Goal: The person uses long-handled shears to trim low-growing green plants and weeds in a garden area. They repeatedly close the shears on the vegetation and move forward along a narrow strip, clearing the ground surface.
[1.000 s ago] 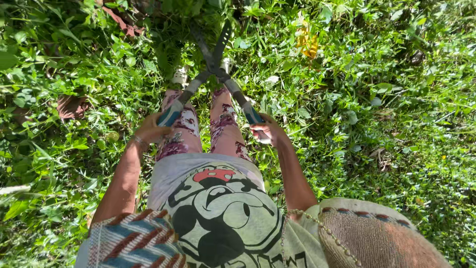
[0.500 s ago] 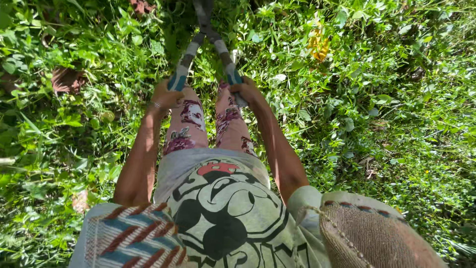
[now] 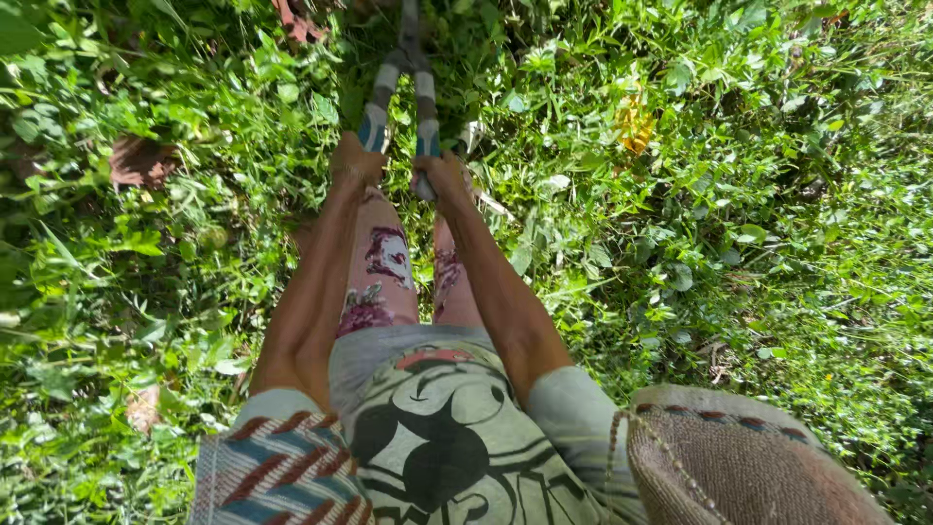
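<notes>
Over the weedy ground ahead, the left hand (image 3: 356, 160) and right hand (image 3: 439, 177) each clench a handle of the long garden shears (image 3: 408, 83), handles drawn nearly together, blades hidden among leaves, thick greenery (image 3: 680, 243) uncut all around.

Nothing like that out here, honestly. No packages, labels, signs or screens anywhere, just green weeds and grass all around.
</notes>
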